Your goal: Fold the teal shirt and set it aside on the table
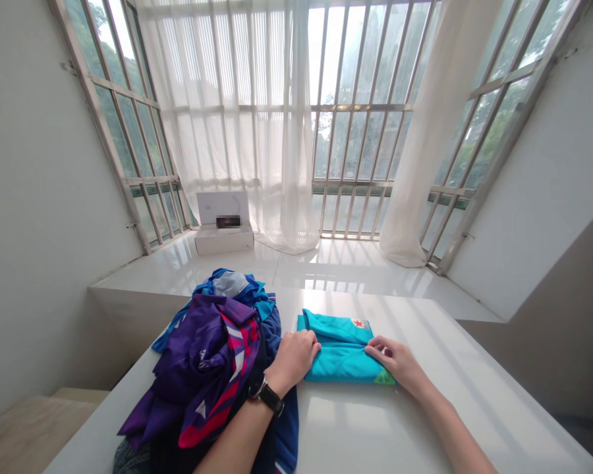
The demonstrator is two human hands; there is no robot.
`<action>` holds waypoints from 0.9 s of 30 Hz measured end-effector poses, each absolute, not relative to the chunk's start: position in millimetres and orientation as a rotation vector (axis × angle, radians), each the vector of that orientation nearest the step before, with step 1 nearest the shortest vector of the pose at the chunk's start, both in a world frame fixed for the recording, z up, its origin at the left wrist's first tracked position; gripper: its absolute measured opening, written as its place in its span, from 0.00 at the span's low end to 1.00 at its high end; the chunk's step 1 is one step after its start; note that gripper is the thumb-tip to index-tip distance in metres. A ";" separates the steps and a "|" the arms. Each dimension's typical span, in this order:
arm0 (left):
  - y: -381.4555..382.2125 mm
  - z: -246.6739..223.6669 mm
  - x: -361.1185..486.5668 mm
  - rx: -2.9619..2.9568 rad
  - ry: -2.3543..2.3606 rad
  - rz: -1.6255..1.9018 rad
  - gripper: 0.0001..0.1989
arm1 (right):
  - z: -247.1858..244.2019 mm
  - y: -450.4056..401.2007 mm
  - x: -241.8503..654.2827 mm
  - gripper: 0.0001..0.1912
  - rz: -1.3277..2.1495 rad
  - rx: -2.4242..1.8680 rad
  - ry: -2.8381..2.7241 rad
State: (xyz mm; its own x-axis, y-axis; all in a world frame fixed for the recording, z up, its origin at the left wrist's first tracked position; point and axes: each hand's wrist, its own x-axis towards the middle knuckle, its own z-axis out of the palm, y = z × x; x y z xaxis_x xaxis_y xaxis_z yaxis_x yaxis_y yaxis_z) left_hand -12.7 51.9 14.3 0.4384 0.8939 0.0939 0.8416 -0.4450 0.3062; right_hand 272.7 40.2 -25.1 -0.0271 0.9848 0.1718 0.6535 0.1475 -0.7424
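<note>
A turquoise garment (343, 361), folded into a compact rectangle with a red mark near its top right corner and a green print at its lower right, lies on the white table (375, 428). My left hand (296, 354), with a black watch on the wrist, has its fingers curled on the garment's left part. At the right edge, my right hand (393, 359) pinches the cloth between thumb and fingers. Left of the garment is a heap of crumpled clothes (202, 355) in purple, blue and dark cloth, partly behind my left forearm.
A white open box (224, 238) stands on the window ledge (296, 266) at the back left. Sheer curtains (296, 131) hang before barred windows. White walls rise on both sides.
</note>
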 end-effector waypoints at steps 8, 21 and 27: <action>54.7 8.2 -9.1 2.487 1.565 0.304 0.09 | -21.4 36.7 268.7 0.23 0.419 -1.631 -1.723; 23.9 17.4 4.3 2.843 0.919 0.592 0.12 | -34.5 45.2 266.5 0.28 0.385 -1.551 -1.797; 19.8 12.5 11.0 2.860 0.896 0.384 0.19 | -28.5 41.5 266.4 0.25 0.375 -1.596 -1.827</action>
State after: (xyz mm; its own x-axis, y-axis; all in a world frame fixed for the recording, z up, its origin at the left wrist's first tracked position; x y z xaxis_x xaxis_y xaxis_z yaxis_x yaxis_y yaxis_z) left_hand 11.0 19.8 12.5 0.7926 0.5746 0.2040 0.5442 -0.8175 0.1885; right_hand 266.4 41.5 -28.5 -0.0238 0.9550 0.2957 0.7610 0.2091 -0.6141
